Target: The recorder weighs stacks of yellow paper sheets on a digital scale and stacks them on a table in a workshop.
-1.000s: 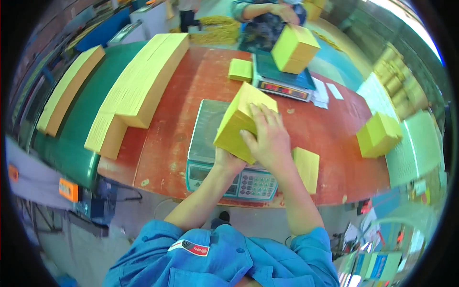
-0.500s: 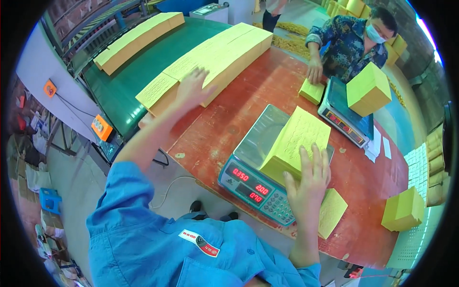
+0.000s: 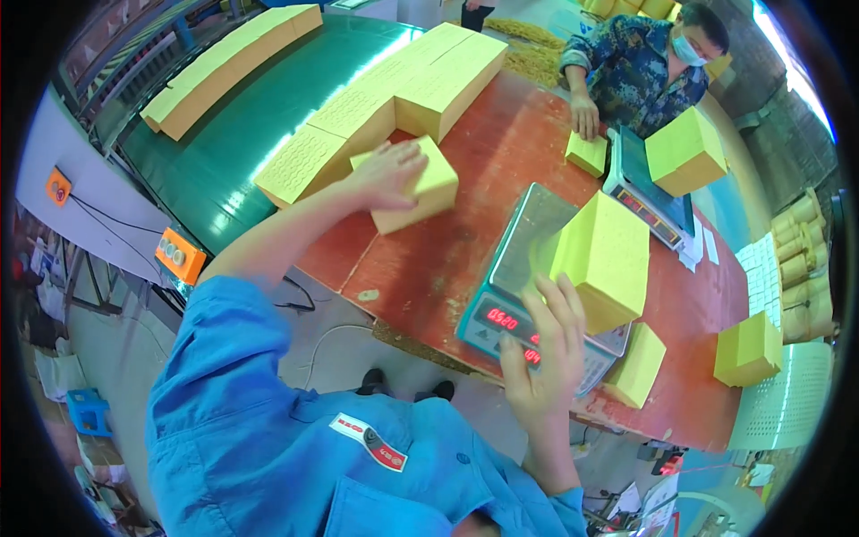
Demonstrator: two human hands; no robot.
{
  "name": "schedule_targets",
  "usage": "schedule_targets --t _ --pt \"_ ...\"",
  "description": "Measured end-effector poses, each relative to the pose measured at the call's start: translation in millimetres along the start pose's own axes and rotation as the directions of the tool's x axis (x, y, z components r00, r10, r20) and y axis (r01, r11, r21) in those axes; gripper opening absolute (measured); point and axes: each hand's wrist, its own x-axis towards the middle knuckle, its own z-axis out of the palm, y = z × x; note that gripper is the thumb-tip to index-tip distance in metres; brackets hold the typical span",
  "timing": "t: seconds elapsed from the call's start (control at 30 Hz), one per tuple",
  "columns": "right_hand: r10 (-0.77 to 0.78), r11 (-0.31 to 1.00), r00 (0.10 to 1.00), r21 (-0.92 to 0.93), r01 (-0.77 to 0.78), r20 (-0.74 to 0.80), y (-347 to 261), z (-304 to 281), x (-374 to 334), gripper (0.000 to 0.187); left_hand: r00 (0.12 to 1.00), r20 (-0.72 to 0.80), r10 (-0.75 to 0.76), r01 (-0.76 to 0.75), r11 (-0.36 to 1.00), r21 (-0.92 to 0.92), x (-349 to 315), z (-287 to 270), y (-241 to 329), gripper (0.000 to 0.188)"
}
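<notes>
My left hand [image 3: 392, 174] grips a yellow block of stacked paper [image 3: 420, 212] from above, its fingers over the top. That block stands apart from the long row of similar blocks [image 3: 344, 106], where a gap shows. My right hand [image 3: 548, 353] is raised before the near digital scale [image 3: 483, 333], thumb and fingers apart, holding nothing I can make out. A blurred pale shape shows just above its fingertips. Beside it, a large yellow paper block [image 3: 604, 255] rests on the scale's metal pan. Another yellow block [image 3: 637, 365] leans at the scale's near right side.
Across the red table [image 3: 420, 286], a co-worker [image 3: 635, 72] touches a small yellow block [image 3: 586, 154] beside a second scale [image 3: 640, 192] with a block on it. A single block [image 3: 750, 349] sits at the right edge. A green belt [image 3: 206, 161] carries another row at left.
My left hand has drawn one paper block out of the row toward me. My right hand has come away from the block on the scale. The scale's reading has changed.
</notes>
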Motion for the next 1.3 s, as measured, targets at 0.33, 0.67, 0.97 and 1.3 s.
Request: schedule_targets --t 0.33,0.67,0.97,1.3 --pt "0.149 0.894 0.897 0.331 -0.302 0.416 43 177 38 0.051 0.990 -0.143 0.000 -0.047 0.944 -0.327 -203 -67 51 0.070" --pt "0.278 0.809 0.794 0.314 -0.497 0.541 -25 186 -10 0.048 0.642 0.574 -0.508 -0.019 -0.759 -0.651 -255 16 119 0.081" --pt "0.276 0.747 0.832 0.437 -0.501 0.482 -27 168 -47 0.049 0.716 0.333 -0.614 0.032 -0.447 -0.894 -246 -20 136 0.071" --pt "0.384 0.280 0.728 0.679 -0.678 0.568 47 11 -42 0.050 0.908 0.230 -0.351 -0.008 -0.563 -0.827 -142 -136 191 0.050"
